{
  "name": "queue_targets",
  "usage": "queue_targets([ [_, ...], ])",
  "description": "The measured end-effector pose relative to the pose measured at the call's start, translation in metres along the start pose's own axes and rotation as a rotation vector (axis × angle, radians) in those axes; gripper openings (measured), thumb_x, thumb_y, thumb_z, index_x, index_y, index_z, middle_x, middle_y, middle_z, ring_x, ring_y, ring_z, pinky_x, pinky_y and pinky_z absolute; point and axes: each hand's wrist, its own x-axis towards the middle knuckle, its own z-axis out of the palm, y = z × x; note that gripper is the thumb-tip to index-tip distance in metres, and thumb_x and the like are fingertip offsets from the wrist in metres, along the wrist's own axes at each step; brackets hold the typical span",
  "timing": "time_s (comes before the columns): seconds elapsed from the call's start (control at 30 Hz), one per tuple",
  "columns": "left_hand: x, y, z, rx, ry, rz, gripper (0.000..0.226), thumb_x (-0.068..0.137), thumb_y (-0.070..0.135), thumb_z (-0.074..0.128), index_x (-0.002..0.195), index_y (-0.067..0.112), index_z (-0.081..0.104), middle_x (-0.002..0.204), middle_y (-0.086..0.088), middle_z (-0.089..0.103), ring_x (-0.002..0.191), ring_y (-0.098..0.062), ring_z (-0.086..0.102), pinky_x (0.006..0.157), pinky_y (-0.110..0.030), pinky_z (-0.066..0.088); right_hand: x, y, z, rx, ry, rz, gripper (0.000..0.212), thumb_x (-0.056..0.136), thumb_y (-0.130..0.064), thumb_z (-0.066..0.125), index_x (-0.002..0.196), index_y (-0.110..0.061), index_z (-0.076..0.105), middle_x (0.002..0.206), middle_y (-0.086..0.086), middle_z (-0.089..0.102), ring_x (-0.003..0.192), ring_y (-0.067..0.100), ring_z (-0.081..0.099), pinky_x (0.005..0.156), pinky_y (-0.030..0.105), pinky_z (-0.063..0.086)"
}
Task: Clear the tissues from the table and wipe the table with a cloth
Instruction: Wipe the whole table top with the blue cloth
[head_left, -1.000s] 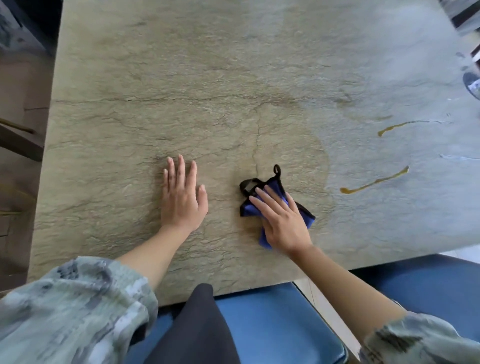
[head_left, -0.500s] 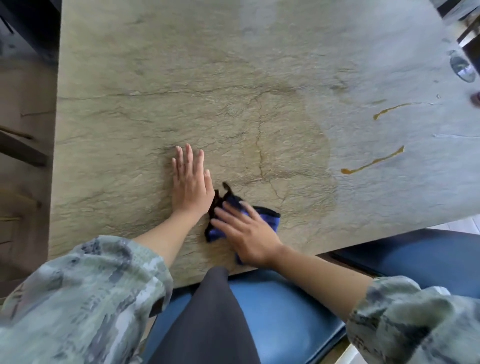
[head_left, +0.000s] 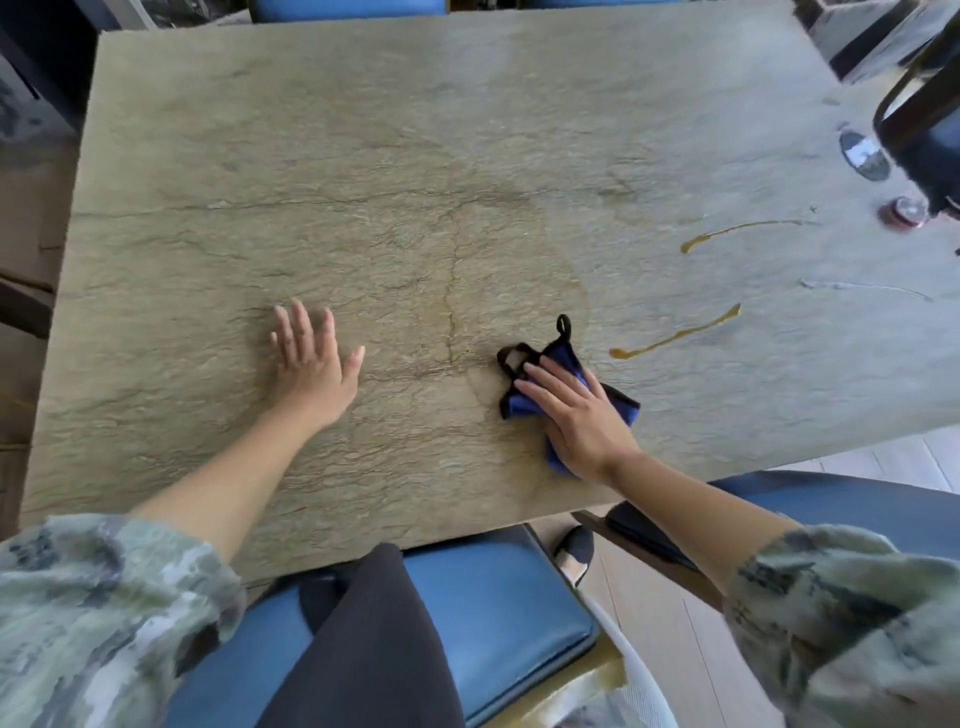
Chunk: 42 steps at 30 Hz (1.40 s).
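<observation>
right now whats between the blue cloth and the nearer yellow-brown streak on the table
Nothing. In the head view, only bare stone tabletop separates the blue cloth, pressed under the right hand, from the nearer yellow-brown streak.

no readable text, labels, brands, numbers or signs anywhere

Blue cloth (head_left: 566, 384) and stone-patterned table (head_left: 415, 156)

The cloth is blue with black edging and a small black hanging loop that points toward the far side of the table; it lies crumpled and flat on the tabletop, near the table's front edge and right of its middle. The table is a greenish-beige slab with dark veins and a crack line down its middle, just left of the cloth.
</observation>
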Motion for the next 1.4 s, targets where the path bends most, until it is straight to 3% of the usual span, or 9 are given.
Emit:
queue_targets([
  [0.17,-0.021,0.085,0.02,-0.074,0.174,-0.077,0.059,0.101,0.038,0.029,0.151,0.009,0.019,0.159,-0.022,0.002,0.146,-0.037,-0.01,0.116,-0.056,-0.006,0.033,-0.024,0.006,0.083,0.122,0.221,0.061,0.084,-0.017,0.04,0.145,-0.015,0.039,0.155,0.005,0.031,0.146,0.024,0.015,0.116,0.042,-0.004],
  [0.37,-0.023,0.18,0.038,-0.142,0.281,0.022,0.05,0.098,0.028,0.033,0.145,0.008,0.034,0.157,-0.021,0.017,0.147,-0.036,0.003,0.115,-0.057,-0.004,0.0,0.051,-0.008,-0.001,0.057,-0.211,0.052,0.085,-0.011,0.051,0.137,-0.017,0.051,0.148,0.005,0.043,0.141,0.023,0.032,0.117,0.038,0.003],
  [0.53,-0.029,0.216,0.059,-0.174,0.363,0.006,0.059,0.095,0.042,0.028,0.138,0.003,0.044,0.151,-0.022,0.032,0.145,-0.036,0.017,0.119,-0.05,0.005,0.009,0.119,-0.034,-0.004,0.099,0.112,0.061,0.079,-0.02,0.035,0.138,-0.012,0.049,0.148,0.009,0.043,0.141,0.027,0.031,0.116,0.051,0.019],
  [0.7,-0.025,0.219,0.064,-0.137,0.422,0.022,0.058,0.095,0.041,0.032,0.143,0.008,0.037,0.155,-0.019,0.027,0.147,-0.033,0.011,0.12,-0.044,0.001,0.028,0.093,-0.035,0.04,0.101,0.297,0.076,0.072,-0.03,0.028,0.145,-0.01,0.037,0.155,0.01,0.03,0.146,0.025,0.017,0.117,0.043,-0.002],
  [0.83,-0.026,0.22,0.064,-0.147,0.439,0.018,0.06,0.095,0.043,0.032,0.143,0.008,0.037,0.155,-0.018,0.026,0.147,-0.032,0.011,0.12,-0.045,0.002,-0.005,0.09,-0.024,0.058,0.056,-0.016,0.065,0.079,-0.02,0.034,0.144,-0.012,0.041,0.152,0.009,0.035,0.145,0.023,0.022,0.119,0.043,0.003],
  [0.97,-0.024,0.218,0.066,-0.166,0.459,0.003,0.061,0.093,0.044,0.034,0.141,0.007,0.041,0.155,-0.017,0.028,0.147,-0.031,0.012,0.12,-0.046,0.003,-0.056,0.164,-0.033,-0.015,-0.013,-0.304,0.061,0.081,-0.014,0.045,0.141,-0.018,0.046,0.152,0.002,0.037,0.144,0.019,0.025,0.117,0.045,0.017],
  [1.13,-0.022,0.219,0.068,-0.164,0.479,0.012,0.059,0.093,0.044,0.036,0.139,0.007,0.043,0.154,-0.017,0.029,0.147,-0.03,0.012,0.121,-0.046,0.002,-0.063,0.249,-0.064,0.024,0.105,0.092,0.055,0.086,-0.018,0.039,0.141,-0.019,0.046,0.151,0.002,0.039,0.144,0.018,0.024,0.113,0.052,0.023],
  [1.3,-0.021,0.218,0.069,-0.161,0.479,0.013,0.059,0.093,0.045,0.036,0.138,0.008,0.044,0.155,-0.017,0.028,0.148,-0.03,0.011,0.12,-0.047,0.001,-0.011,0.2,-0.057,0.044,0.22,0.604,0.063,0.079,-0.019,0.034,0.141,-0.015,0.043,0.152,0.007,0.035,0.145,0.023,0.021,0.116,0.042,0.002],
  [1.4,-0.023,0.219,0.068,-0.161,0.474,0.02,0.06,0.093,0.045,0.035,0.139,0.008,0.044,0.154,-0.016,0.029,0.148,-0.03,0.009,0.12,-0.048,0.001,0.004,0.151,-0.046,0.057,0.208,0.541,0.07,0.074,-0.024,0.028,0.142,-0.013,0.043,0.153,0.009,0.035,0.145,0.025,0.021,0.116,0.04,-0.005],
])
